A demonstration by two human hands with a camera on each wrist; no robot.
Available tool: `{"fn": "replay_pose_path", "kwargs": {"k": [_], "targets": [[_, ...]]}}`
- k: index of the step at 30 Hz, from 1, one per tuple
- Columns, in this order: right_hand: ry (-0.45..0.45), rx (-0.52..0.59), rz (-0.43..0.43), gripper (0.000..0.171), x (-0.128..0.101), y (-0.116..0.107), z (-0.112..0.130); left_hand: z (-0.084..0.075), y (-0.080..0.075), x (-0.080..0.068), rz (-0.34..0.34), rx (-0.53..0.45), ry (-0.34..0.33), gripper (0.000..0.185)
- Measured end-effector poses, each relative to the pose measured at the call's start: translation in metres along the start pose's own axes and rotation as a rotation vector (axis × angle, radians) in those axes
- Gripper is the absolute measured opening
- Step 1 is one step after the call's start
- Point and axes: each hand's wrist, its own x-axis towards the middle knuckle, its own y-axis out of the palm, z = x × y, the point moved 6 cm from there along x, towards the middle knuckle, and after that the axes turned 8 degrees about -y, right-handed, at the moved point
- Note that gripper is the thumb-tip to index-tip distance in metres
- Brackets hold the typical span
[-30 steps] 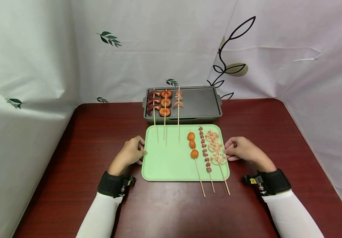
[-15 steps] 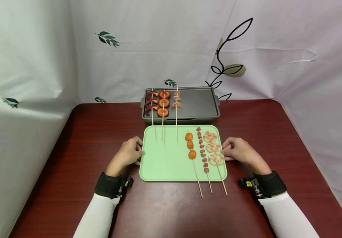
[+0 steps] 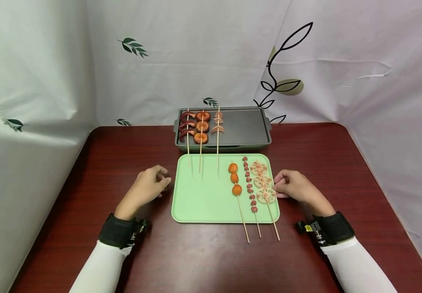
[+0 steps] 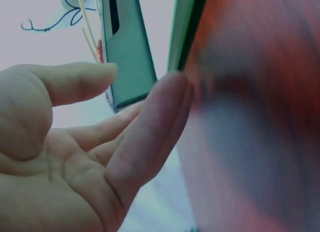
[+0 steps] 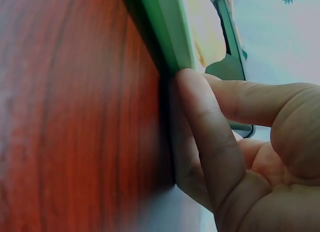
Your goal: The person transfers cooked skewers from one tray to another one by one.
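A light green tray [image 3: 203,199] lies on the table, bearing three skewers on its right half: orange balls [image 3: 234,178], small dark red pieces [image 3: 249,185] and lotus root slices [image 3: 262,181]. My right hand [image 3: 294,186] pinches the tray's right rim between thumb and fingers, beside the lotus root. Off the tray's left edge, my left hand [image 3: 146,188] hovers with a visible gap; its thumb and fingers [image 4: 152,119] are relaxed and hold nothing. Behind the tray stands a dark grill pan [image 3: 245,126] with three more skewers on its left half.
On the grill pan, the skewers carry dark red tentacle-like pieces [image 3: 187,125], browned round slices [image 3: 201,127] and pale pink curved pieces [image 3: 218,123]. Their sticks reach out over the tray's back edge. A white patterned curtain [image 3: 181,53] encloses the dark red table [image 3: 130,150].
My left hand has let go of the tray's left rim and drawn away to the left. The right hand keeps its hold, and the tray has stayed in place in the last half second.
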Motion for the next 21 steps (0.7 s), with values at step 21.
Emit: {"fn": "replay_pose_path", "kwargs": {"k": [21], "targets": [[-0.024, 0.005, -0.016, 0.019, -0.005, 0.000, 0.001, -0.087, -0.019, 0.001, -0.230, -0.060, 0.425, 0.040]]}}
